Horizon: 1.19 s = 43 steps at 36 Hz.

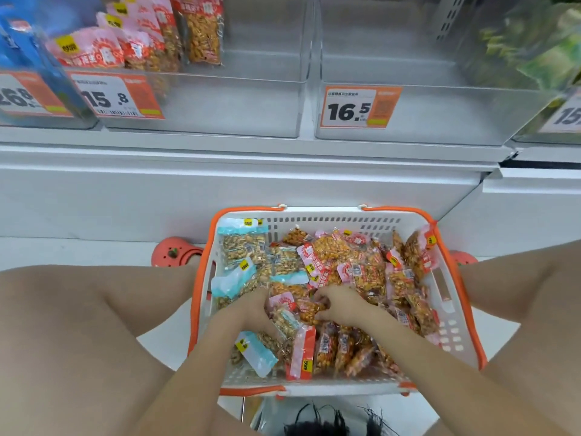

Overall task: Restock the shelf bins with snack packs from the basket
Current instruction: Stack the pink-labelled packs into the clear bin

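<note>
a person crouches over a white basket (452, 325) with an orange rim, set on the floor between the knees and just in front of the white shelf base (220, 190). the basket is heaped with snack packs: pink-labelled packs (361, 272) fill the middle and right up to the right wall, where one pack leans over the rim, and pale blue-labelled packs (242, 243) lie along the left wall. both hands are down in the heap near its centre. the left hand (251, 306) has its fingers dug in among the packs, and it cannot be told whether it grips one. the right hand (341, 305) curls its fingers round a pink pack (309, 309), thumb below it. the two hands sit close together, with only that pack between them. above, clear bins line the shelf edge. the bin tagged 15.8 (201, 102) holds pink packs (141, 42) stacked upright in its left part, leaving its right part open. the bin tagged 16.5 (440, 114) beside it shows only bare floor and walls. a blue-packed bin (28, 58) stands at far left and a bin of green packs (547, 58) at far right. orange clogs (176, 251) show at the basket's left and right sides. open floor lies to the left of the basket, behind the left clog.
</note>
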### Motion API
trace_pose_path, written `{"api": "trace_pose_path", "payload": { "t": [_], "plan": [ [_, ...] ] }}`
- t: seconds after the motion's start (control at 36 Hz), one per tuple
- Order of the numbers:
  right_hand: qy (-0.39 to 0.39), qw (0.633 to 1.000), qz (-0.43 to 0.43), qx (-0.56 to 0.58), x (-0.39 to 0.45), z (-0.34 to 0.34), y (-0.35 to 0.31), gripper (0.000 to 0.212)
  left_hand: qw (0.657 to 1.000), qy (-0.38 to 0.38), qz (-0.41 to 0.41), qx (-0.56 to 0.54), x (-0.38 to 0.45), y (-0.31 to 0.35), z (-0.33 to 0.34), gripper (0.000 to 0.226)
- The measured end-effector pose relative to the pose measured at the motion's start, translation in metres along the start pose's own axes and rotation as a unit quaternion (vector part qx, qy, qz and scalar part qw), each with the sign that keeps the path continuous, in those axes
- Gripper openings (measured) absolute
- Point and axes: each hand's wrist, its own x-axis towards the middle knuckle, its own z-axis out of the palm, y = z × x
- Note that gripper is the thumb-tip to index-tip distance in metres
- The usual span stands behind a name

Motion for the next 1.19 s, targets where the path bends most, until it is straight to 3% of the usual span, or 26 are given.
{"api": "trace_pose_path", "payload": {
  "t": [0.08,0.17,0.22,0.31,0.42,0.47,0.53,0.64,0.72,0.83,0.92,1.03,1.11,1.19],
  "plan": [
    [-0.014,0.999,0.008,-0.05,0.004,0.004,-0.003,0.056,0.996,0.031,-0.009,-0.08,0.002,-0.012,-0.006,0.021],
    [0.006,1.0,0.017,-0.008,0.006,0.007,-0.001,0.05,0.986,0.156,0.003,-0.065,0.004,-0.014,-0.009,0.022],
    [0.034,0.998,0.016,0.05,0.004,0.004,0.001,0.045,0.982,0.185,0.028,-0.009,0.006,-0.011,-0.007,0.021],
    [0.06,0.993,0.015,0.103,-0.001,-0.006,0.004,0.047,0.976,0.189,0.064,0.085,0.009,-0.006,0.0,0.021],
    [0.055,0.982,0.031,0.179,-0.005,-0.008,0.007,0.046,0.973,0.19,0.075,0.107,0.014,0.0,0.002,0.03],
    [0.064,0.979,0.03,0.19,-0.006,-0.006,0.005,0.034,0.975,0.189,0.069,0.099,0.014,0.002,0.001,0.026],
    [0.076,0.975,0.031,0.208,-0.007,-0.003,0.003,0.009,0.974,0.195,0.064,0.093,0.014,0.003,-0.001,0.019],
    [0.089,0.961,0.02,0.259,-0.012,-0.004,0.004,0.019,0.979,0.175,0.057,0.087,0.013,0.007,-0.003,0.024],
    [0.104,0.958,0.007,0.267,-0.017,-0.01,0.0,0.019,0.981,0.174,0.07,0.038,0.007,0.014,-0.014,0.024],
    [0.201,0.934,-0.009,0.295,-0.02,-0.038,-0.011,0.013,0.965,0.244,0.095,0.005,-0.009,0.027,-0.055,0.017],
    [0.224,0.895,-0.054,0.383,-0.03,-0.073,-0.019,0.007,0.949,0.272,0.117,-0.11,-0.019,0.035,-0.093,0.016],
    [0.337,0.869,-0.156,0.326,-0.052,-0.112,-0.024,0.013,0.91,0.304,0.129,-0.25,-0.036,0.056,-0.133,0.013],
    [0.414,0.821,-0.228,0.319,-0.069,-0.131,-0.035,0.022,0.884,0.259,0.102,-0.376,-0.048,0.072,-0.151,0.01],
    [0.436,0.792,-0.319,0.285,-0.083,-0.142,-0.047,0.024,0.862,0.127,0.056,-0.487,-0.055,0.09,-0.161,0.006]
  ]
}}
